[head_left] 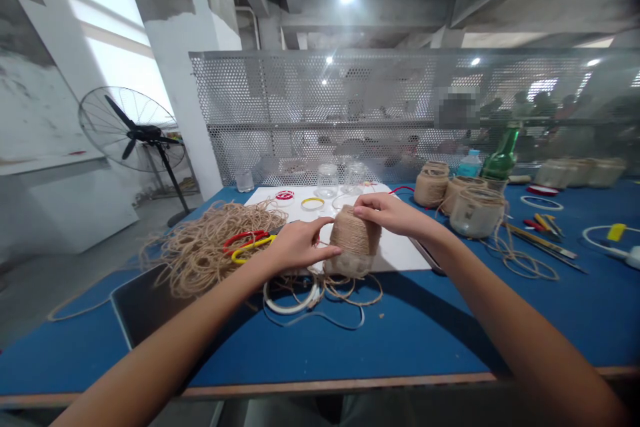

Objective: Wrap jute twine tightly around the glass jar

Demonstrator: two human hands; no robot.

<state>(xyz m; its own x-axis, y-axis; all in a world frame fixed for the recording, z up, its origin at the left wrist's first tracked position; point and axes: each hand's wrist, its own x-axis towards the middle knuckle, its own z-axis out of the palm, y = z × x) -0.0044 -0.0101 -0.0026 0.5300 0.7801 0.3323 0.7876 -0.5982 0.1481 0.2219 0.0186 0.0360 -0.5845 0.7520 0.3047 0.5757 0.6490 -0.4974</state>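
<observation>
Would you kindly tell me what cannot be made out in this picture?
Head view:
Twine-wrapped jar, far side: hidden by right hand.
Red and yellow handles, ends: hidden by left hand.
Hand tools at right: too small.
People behind perforated screen: blurred by it.

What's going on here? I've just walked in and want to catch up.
A person's left hand and right hand are touching a twine-wrapped jar at the edge of a white board. A loose pile of jute twine lies to its left, and more wrapped jars stand on the blue table beyond.
</observation>
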